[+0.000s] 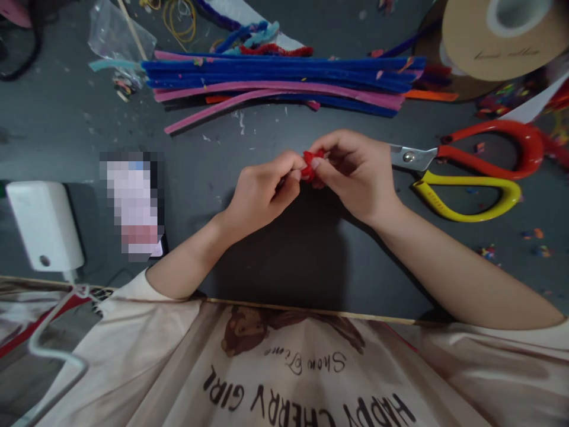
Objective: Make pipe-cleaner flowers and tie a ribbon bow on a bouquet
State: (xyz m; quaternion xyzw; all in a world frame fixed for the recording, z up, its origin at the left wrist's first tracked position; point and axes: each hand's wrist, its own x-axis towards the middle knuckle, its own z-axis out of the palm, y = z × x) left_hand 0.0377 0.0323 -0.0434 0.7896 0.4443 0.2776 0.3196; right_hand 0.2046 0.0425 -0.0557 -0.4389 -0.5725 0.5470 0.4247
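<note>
A small red piece, perhaps ribbon or bent pipe cleaner, is pinched between my two hands above the dark table. My left hand grips its left side with thumb and forefinger, the other fingers curled in. From the right, my right hand pinches the same piece between thumb and fingers. Fingertips cover much of it, so its exact shape is hidden. Just beyond my right hand lie scissors with one red and one yellow handle, their blade tips hidden behind that hand.
A bundle of blue and pink pipe cleaners lies across the back. Ribbon spools stand at the back right. To the left are a blurred-out phone and a white power bank with a cable. Colourful scraps dot the right side.
</note>
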